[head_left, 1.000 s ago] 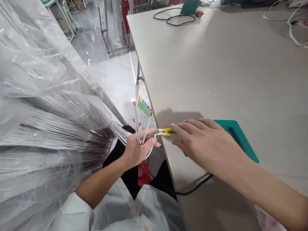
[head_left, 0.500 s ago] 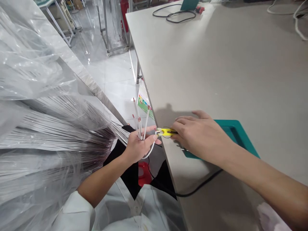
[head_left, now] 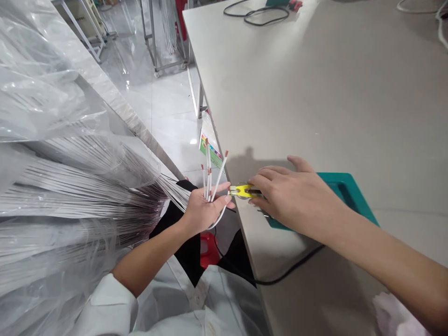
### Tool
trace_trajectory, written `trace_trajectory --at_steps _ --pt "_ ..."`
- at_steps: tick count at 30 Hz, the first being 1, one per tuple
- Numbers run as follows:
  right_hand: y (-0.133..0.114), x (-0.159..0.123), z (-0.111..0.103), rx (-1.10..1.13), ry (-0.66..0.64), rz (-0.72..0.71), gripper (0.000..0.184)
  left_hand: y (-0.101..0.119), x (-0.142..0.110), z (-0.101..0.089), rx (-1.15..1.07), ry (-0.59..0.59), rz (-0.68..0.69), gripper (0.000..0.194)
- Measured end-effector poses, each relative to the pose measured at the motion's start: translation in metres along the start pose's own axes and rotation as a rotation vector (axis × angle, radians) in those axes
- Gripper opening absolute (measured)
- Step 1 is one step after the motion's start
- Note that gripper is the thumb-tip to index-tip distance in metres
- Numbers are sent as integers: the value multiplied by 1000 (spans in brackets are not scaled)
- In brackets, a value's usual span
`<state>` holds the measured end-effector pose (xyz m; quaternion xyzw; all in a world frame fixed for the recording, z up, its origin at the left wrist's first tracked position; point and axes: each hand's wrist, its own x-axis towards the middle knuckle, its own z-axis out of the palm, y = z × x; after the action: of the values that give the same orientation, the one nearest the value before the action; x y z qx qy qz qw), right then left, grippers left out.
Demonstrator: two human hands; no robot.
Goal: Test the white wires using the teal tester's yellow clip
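My left hand [head_left: 205, 210] is closed round several white wires [head_left: 220, 170] with reddish tips that stand up above the fingers. One of these wires bends round in a loop to the finger and thumb, its end at the tip of a small yellow tool [head_left: 241, 191]. Bent fingers of my right hand [head_left: 285, 193] grip the back part of this tool over the table edge; the palm faces down and hides the rest. Under and behind the right hand lies a teal tray-like base [head_left: 353, 200], partly covered.
A thick bundle of white wires [head_left: 87, 182] in clear plastic fills the left side. A black cable [head_left: 290, 273] crosses the grey table [head_left: 315, 93] near me. Another black cable [head_left: 269, 21] lies at the far edge. Below are a red stool [head_left: 209, 249] and a wheeled rack [head_left: 168, 70].
My right hand has shifted its grip, its fingers now more bent behind the yellow tool. The upright wires in my left hand have tilted slightly right. The view has moved a little.
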<state>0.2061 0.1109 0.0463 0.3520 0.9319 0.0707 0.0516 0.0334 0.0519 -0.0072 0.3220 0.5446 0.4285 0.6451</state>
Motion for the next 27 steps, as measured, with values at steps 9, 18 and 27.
trace_trajectory --at_steps 9,18,27 --pt "-3 -4 14 -7 148 -42 32 2 -1 -4 13 24 21 52" --pt "-5 -9 8 248 433 -27 43 2 -14 -13 -89 32 43 50" --pt "-65 -11 12 1003 511 193 17 12 -35 -22 -125 -62 114 23"
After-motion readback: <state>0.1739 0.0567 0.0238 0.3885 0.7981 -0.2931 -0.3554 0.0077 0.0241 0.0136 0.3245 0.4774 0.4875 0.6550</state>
